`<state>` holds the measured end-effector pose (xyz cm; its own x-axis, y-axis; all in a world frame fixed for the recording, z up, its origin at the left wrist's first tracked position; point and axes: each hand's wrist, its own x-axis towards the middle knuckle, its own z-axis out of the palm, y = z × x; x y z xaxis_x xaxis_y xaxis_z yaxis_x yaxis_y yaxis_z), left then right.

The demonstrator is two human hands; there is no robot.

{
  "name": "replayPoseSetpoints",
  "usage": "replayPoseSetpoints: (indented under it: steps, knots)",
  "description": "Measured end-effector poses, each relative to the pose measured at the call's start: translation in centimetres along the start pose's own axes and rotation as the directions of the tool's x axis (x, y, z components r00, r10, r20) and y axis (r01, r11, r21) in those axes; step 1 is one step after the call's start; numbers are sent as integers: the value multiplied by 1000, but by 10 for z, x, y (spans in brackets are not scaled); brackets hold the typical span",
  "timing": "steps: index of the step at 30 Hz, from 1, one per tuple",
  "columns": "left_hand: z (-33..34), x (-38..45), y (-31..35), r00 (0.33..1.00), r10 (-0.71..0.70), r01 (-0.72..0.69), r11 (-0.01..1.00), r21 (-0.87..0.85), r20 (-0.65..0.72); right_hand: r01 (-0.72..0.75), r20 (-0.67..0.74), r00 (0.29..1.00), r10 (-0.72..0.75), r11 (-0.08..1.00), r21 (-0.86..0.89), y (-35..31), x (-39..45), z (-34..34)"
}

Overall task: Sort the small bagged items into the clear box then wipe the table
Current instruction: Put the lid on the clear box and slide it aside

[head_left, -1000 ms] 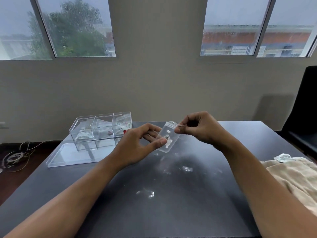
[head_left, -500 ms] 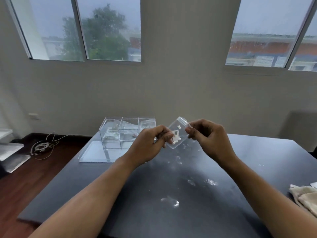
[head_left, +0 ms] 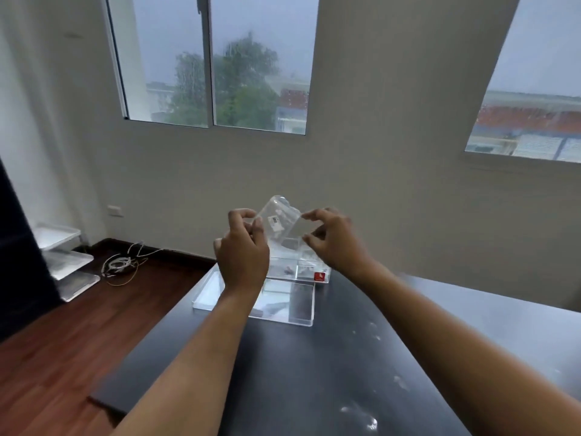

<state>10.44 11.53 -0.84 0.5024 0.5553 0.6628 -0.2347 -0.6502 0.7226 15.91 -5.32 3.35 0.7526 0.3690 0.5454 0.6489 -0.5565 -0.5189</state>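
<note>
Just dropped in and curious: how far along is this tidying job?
Partly done. The clear box at the table's far edge already holds a few small items, with its lid lying in front. In hand: the left hand and right hand hold a small clear bag above the box. Left: dropping it in and wiping the table, which shows white smudges.

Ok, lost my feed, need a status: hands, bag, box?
Left hand and right hand both pinch the small clear bag. Bag held above the clear box, not in. Nothing blocking.
</note>
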Motion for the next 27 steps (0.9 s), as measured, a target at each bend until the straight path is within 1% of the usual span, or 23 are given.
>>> replayPoseSetpoints:
  steps: [1, 3, 5, 7, 9, 11, 13, 15, 17, 19, 22, 25, 27]
  knots:
    - [-4, 4, -4, 999, -31, 32, 999, 39, -34, 52, 69, 996, -49, 998, -46, -3, 2, 11]
    - [-9, 8, -11, 996, -64, 68, 995, 73, -55, 144, 226, 967, -119, 984, -102, -10, 4, 30]
    - [-10, 8, -15, 996, -82, 85, 995, 58, -46, 197, 366, 921, -132, 969, -147, -14, 5, 44]
    - [-10, 9, -17, 991, -125, 126, 991, 37, -39, 243, 423, 895, -143, 950, -194, -15, 6, 55]
    - [-9, 10, -18, 987, -160, 161, 987, 23, -17, 271, 385, 905, -179, 942, -200, -15, 7, 65]
    - [-8, 11, -19, 983, -182, 182, 983, 26, 20, 316, 282, 924, -259, 932, -178, -13, 9, 75]
    - [-8, 10, -20, 977, -209, 206, 977, 56, 51, 378, 169, 922, -349, 905, -196, -10, 8, 82]
    - [-8, 10, -24, 979, -198, 192, 975, 111, 45, 407, 115, 913, -391, 888, -216, -9, 8, 85]
    - [-7, 9, -27, 985, -171, 164, 970, 178, 25, 423, 130, 906, -403, 867, -265, -7, 7, 86]
    - [-5, 10, -32, 988, -150, 137, 952, 273, 26, 452, 185, 892, -412, 825, -339, -4, 7, 87]
    - [-2, 10, -38, 984, -168, 131, 908, 399, 59, 490, 219, 871, -439, 765, -418, 2, 5, 91]
    - [-2, 10, -41, 968, -230, 169, 889, 425, 98, 492, 256, 871, -420, 754, -435, 3, 5, 90]
    - [-3, 11, -41, 963, -245, 174, 883, 436, 112, 487, 294, 872, -391, 754, -440, 2, 7, 89]
